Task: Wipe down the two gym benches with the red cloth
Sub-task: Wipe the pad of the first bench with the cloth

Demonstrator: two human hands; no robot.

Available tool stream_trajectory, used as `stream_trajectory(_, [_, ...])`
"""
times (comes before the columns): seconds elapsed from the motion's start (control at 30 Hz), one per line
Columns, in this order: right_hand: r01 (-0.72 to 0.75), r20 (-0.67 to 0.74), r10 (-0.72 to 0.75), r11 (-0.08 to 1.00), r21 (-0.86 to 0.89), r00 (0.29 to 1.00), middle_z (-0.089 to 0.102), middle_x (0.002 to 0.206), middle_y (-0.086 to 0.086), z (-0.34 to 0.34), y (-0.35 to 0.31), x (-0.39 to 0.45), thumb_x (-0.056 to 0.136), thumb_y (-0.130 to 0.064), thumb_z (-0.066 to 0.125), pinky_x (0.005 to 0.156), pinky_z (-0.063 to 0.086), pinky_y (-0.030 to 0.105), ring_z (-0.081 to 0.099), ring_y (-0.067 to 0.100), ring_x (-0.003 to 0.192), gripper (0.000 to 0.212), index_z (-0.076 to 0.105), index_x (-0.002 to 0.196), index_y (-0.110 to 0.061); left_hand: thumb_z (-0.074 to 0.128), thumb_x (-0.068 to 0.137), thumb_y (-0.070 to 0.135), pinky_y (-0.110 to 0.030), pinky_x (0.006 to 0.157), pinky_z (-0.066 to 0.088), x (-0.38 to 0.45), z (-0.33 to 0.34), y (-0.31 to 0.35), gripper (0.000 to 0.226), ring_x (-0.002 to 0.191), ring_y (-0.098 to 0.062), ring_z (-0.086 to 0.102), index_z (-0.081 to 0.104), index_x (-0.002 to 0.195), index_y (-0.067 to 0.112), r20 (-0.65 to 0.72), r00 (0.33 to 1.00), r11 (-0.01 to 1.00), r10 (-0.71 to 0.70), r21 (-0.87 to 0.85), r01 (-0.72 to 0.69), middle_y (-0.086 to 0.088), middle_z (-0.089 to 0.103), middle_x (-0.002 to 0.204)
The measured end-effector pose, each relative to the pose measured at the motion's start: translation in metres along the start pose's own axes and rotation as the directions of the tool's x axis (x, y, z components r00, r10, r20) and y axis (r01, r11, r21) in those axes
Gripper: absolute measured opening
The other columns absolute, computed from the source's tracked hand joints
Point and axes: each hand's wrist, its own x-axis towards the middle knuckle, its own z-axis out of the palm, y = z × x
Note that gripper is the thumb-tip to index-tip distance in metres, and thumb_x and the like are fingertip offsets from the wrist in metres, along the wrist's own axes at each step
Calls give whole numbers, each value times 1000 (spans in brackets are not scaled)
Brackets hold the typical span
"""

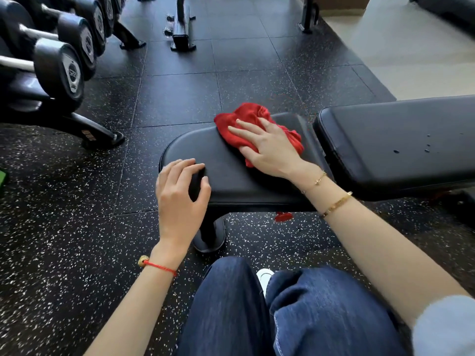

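Note:
A black padded gym bench stands in front of me, its seat pad [223,160] near the centre and its long back pad [401,140] running off to the right. The red cloth [246,116] lies crumpled on the far side of the seat pad. My right hand [267,147] presses flat on the cloth with straight fingers. My left hand [180,194] grips the seat pad's near left corner, fingers curled over the edge. A few water drops sit on the back pad. No second bench can be told apart in view.
A rack of black dumbbells [59,65] stands at the left. Black frame feet of other equipment [181,34] rest on the speckled rubber floor further back. My knees in blue jeans [282,309] are close under the bench. Pale flooring [416,55] lies at the upper right.

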Motion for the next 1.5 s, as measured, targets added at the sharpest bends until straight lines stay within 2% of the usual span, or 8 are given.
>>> stream_trajectory(0.17, [166,-7,-166,986,31,986,32,155,-17,-4,3,-54,97,-33,49,121,15,43,22,24,147,50,38,145,-40,60,95,24,-52,114,34,-16,-18,-17,33,128,-29,52,68,123,10,-13,1000,998,-20,60,21,-6,63,132])
stream_trajectory(0.33, [81,-41,-79,996,35,996,34,155,-13,-7,7,-24,99,-32,47,121,10,37,23,27,146,46,41,145,-37,63,97,16,-53,117,32,-29,-23,-20,39,139,-27,45,61,136,13,33,999,998,-17,53,16,-6,55,145])
stream_trajectory(0.47, [42,13,-42,999,6,999,28,158,-14,4,-35,27,100,-37,43,121,8,41,18,30,147,48,35,147,-40,60,98,16,-53,118,31,-30,-22,-19,41,143,-25,40,57,139,13,48,998,999,-36,-12,36,-5,51,149])
stream_trajectory(0.6, [232,50,-234,971,50,971,30,157,-15,19,-80,11,98,-36,45,121,10,43,18,27,148,50,37,146,-41,61,98,19,-50,120,30,-33,-20,-21,41,143,-23,41,58,138,9,21,998,999,-53,-11,53,-5,52,148])
stream_trajectory(0.73, [344,28,-347,936,81,937,35,154,-14,13,-60,-26,97,-32,47,122,13,40,23,22,146,49,41,145,-38,63,96,21,-48,119,33,-35,-19,-24,42,140,-24,45,59,135,6,-17,998,998,-61,-3,60,-6,56,144])
stream_trajectory(0.97, [25,-32,-26,999,-24,999,28,158,-12,5,-28,19,99,-35,43,121,9,41,20,26,147,48,37,147,-37,65,96,19,-50,116,36,-36,-17,-23,42,140,-25,46,60,135,6,-36,996,996,-78,-51,76,-7,57,143])
stream_trajectory(1.27, [230,-20,-229,973,12,973,34,154,-18,3,-28,-81,88,-40,58,120,18,41,25,21,146,60,39,145,-40,67,93,14,-48,115,36,-25,-20,-12,37,131,-31,52,64,128,2,-44,998,999,-41,8,42,-11,64,132])
stream_trajectory(1.5, [-89,-201,103,993,78,974,42,150,-15,-13,37,-88,94,-35,48,119,21,38,35,22,140,47,47,141,-35,66,91,11,-50,114,36,-3,-2,20,35,129,-28,54,66,126,7,57,993,994,105,-45,-102,-6,65,129])
